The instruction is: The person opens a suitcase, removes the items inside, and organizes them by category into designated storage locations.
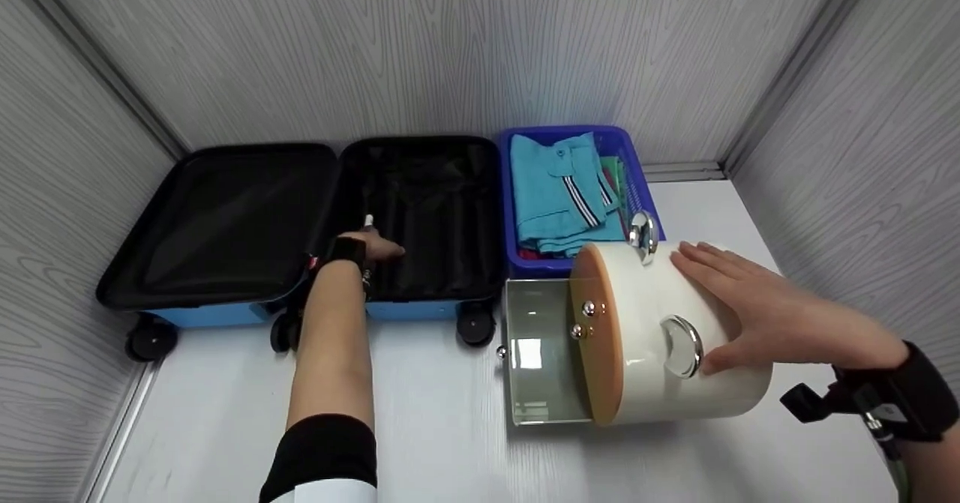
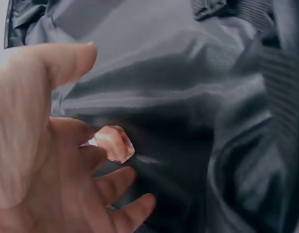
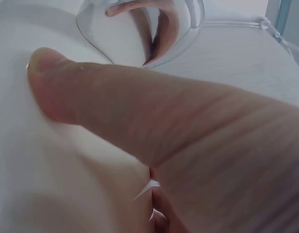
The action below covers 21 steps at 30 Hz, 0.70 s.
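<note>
My left hand (image 1: 375, 247) reaches down into the right half of an open suitcase (image 1: 420, 304). In the left wrist view its thumb stands well apart, and the fingers are loosely bent beside a small faceted, orange-pink shiny piece (image 2: 114, 144) on the black lining (image 2: 164, 116). A small white tip (image 1: 369, 220) shows just beyond this hand in the head view; the rest is hidden. My right hand (image 1: 757, 315) rests with spread fingers on a white rounded storage box (image 1: 645, 390). Its thumb lies beside a chrome handle (image 1: 686, 345).
A clear drawer (image 1: 551, 383) sticks out of the box's orange front (image 1: 600, 383). Behind it stands a blue basket (image 1: 512, 211) holding folded turquoise clothing (image 1: 551, 196). The suitcase's other half (image 1: 217, 226) lies at left. Panelled walls (image 1: 450, 46) enclose the white surface (image 1: 435, 428).
</note>
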Each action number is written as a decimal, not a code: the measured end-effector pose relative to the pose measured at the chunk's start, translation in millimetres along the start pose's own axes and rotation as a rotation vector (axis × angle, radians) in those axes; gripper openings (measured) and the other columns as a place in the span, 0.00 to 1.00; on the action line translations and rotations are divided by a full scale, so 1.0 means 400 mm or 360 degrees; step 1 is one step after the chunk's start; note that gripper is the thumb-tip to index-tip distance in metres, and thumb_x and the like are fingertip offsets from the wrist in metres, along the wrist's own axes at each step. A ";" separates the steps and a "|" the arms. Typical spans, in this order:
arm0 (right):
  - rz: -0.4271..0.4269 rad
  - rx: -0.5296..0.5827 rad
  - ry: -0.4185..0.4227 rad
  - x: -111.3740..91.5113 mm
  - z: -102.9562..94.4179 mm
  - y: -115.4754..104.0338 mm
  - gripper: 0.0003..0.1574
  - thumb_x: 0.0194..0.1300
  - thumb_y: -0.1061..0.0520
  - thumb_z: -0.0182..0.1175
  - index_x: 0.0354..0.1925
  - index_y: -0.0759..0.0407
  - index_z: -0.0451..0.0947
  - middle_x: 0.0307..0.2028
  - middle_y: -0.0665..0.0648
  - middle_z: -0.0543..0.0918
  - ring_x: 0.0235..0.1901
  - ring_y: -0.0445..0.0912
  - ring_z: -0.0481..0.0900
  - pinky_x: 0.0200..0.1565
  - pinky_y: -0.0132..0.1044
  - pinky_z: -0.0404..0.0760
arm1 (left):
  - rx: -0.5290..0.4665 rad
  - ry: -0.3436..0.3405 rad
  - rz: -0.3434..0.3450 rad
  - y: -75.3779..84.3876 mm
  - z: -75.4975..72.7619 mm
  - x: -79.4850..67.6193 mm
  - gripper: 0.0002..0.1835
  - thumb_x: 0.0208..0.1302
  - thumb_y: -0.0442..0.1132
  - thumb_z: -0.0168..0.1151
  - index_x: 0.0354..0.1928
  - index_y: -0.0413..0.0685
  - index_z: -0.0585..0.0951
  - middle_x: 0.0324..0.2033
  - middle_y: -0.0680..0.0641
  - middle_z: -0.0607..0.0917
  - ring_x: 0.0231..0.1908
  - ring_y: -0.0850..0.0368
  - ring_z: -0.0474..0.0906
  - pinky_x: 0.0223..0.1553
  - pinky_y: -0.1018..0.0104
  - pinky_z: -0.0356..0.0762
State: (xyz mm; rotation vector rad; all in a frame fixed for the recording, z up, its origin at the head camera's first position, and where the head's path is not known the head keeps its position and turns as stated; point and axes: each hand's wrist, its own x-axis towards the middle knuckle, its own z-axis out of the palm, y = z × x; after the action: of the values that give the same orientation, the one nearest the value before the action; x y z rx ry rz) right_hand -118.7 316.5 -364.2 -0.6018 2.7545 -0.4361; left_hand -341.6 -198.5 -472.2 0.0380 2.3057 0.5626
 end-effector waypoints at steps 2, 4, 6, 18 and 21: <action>0.0011 -0.0001 -0.0013 0.003 -0.001 -0.003 0.83 0.39 0.33 0.82 0.82 0.56 0.49 0.80 0.61 0.52 0.78 0.63 0.46 0.71 0.67 0.51 | 0.0005 -0.0080 0.0004 -0.004 -0.008 0.000 0.47 0.77 0.57 0.47 0.79 0.30 0.42 0.76 0.27 0.50 0.72 0.33 0.58 0.71 0.47 0.61; 0.0023 0.0009 -0.0027 0.007 -0.001 -0.006 0.83 0.40 0.33 0.82 0.82 0.54 0.48 0.80 0.60 0.51 0.78 0.62 0.45 0.71 0.68 0.51 | 0.0039 -0.0120 0.0008 -0.009 -0.016 -0.001 0.44 0.78 0.58 0.46 0.79 0.30 0.49 0.74 0.26 0.58 0.71 0.32 0.61 0.70 0.46 0.62; 0.0022 0.0006 -0.0029 0.010 -0.001 -0.009 0.83 0.40 0.32 0.82 0.82 0.54 0.48 0.80 0.59 0.50 0.78 0.61 0.45 0.71 0.67 0.51 | 0.0086 -0.0113 0.0011 -0.013 -0.022 -0.003 0.41 0.78 0.59 0.43 0.77 0.31 0.57 0.70 0.25 0.64 0.69 0.31 0.63 0.70 0.44 0.62; 0.0042 0.0014 -0.0061 0.018 -0.007 -0.019 0.83 0.41 0.32 0.81 0.83 0.52 0.45 0.81 0.59 0.48 0.79 0.60 0.44 0.71 0.68 0.50 | 0.0086 -0.0142 0.0043 -0.019 -0.035 -0.016 0.36 0.81 0.52 0.39 0.74 0.27 0.60 0.69 0.24 0.65 0.68 0.31 0.64 0.68 0.45 0.64; 0.0036 0.0020 -0.0058 0.017 -0.009 -0.018 0.83 0.40 0.32 0.81 0.83 0.52 0.46 0.81 0.59 0.48 0.79 0.61 0.44 0.71 0.68 0.50 | 0.0160 -0.0086 0.0022 -0.022 -0.035 -0.021 0.31 0.80 0.50 0.42 0.66 0.26 0.71 0.57 0.28 0.75 0.57 0.35 0.72 0.58 0.49 0.72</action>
State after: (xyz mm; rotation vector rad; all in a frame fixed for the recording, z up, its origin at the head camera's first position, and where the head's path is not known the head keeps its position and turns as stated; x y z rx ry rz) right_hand -123.3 308.1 -359.7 -0.5691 2.7194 -0.4325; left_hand -343.9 -213.4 -461.3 0.1159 2.2811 0.4472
